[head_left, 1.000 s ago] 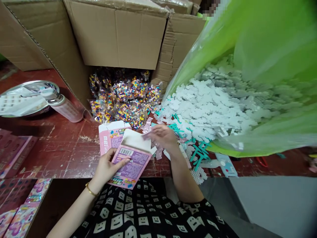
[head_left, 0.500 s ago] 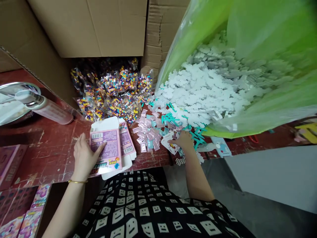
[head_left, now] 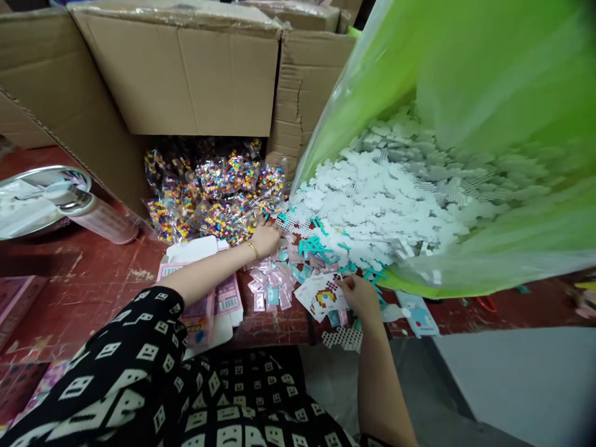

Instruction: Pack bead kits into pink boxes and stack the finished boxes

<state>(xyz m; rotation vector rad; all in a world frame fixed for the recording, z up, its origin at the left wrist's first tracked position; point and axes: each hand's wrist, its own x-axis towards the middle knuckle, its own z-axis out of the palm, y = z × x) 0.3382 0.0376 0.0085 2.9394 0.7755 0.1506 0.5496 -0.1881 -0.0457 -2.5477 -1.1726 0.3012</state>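
Note:
My left hand (head_left: 266,238) reaches across the red table to the heap of clear bags of coloured beads (head_left: 212,192), its fingers curled at the heap's right edge; what they hold is hidden. My right hand (head_left: 359,294) pinches a white card printed with a pixel picture (head_left: 320,296), above small pink and teal packets (head_left: 272,285). The pink and purple carton (head_left: 205,298) lies flat under my left forearm, with no hand on it.
A big green plastic bag (head_left: 465,93) spills white grid boards (head_left: 386,192) and teal tools (head_left: 316,245) at right. Cardboard boxes (head_left: 186,74) stand behind. A steel bowl (head_left: 32,198) and pink bottle (head_left: 105,220) sit at left. Pink cartons (head_left: 16,298) lie by the left edge.
My left hand has let go of the pink carton and reached right to the bead bags. My right hand has lifted the printed card off the packets.

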